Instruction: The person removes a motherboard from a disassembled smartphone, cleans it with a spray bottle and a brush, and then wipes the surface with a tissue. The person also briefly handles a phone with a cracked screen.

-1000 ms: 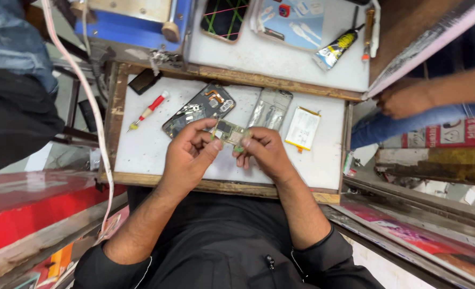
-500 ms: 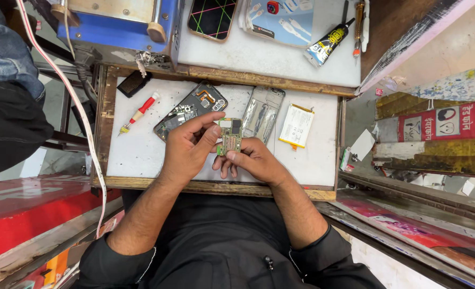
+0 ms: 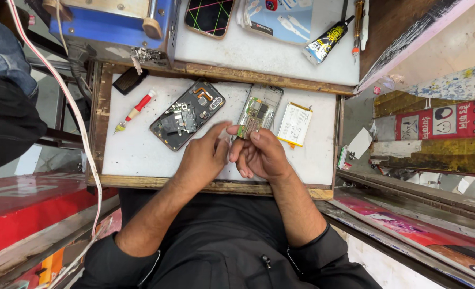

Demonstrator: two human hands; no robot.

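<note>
My right hand pinches a small green circuit board between thumb and fingers, just above the white work surface. My left hand is beside it, index finger stretched toward the board and touching the right hand's thumb. An opened phone body with exposed parts lies to the left of the hands. A bare phone frame lies just behind the board, and a flat battery is to its right.
A red-handled screwdriver and a small black part lie at the tray's left. On the upper shelf are a blue machine, a phone with a cracked-pattern screen, a glue tube and a screwdriver.
The circuit board has passed from both hands to the right hand alone; the left hand loosened and now points at it. Another person's arm at the right has left the view.
</note>
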